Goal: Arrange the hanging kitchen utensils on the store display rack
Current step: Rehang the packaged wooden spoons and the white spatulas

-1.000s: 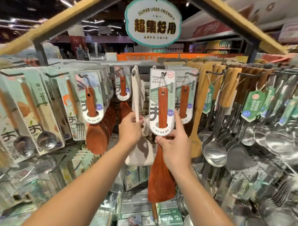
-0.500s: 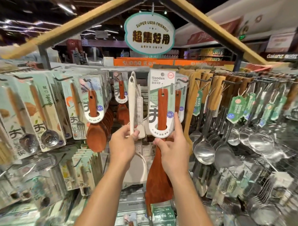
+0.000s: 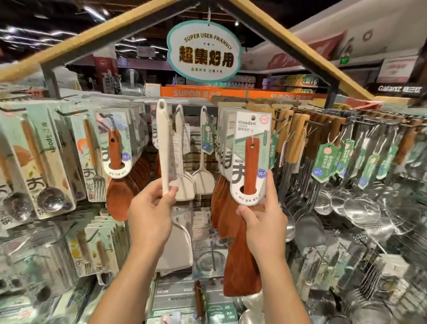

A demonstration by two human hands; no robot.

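Holding 2 utensils up at the rack (image 3: 369, 118): my left hand (image 3: 150, 215) has its fingers (image 3: 169, 193) curled round a white spatula (image 3: 165, 148), handle upward; my right hand (image 3: 266, 224) pinches the card of a wooden spatula (image 3: 248, 211) beside the hanging row.

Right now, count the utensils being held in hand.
2. The white spatula is gripped by the left hand, left of centre. The wooden spatula, in its card sleeve, is pinched by the right hand. None seem hidden.

Hands raised: white spatula (image 3: 165, 145), wooden spatula (image 3: 250, 163) now near hooks.
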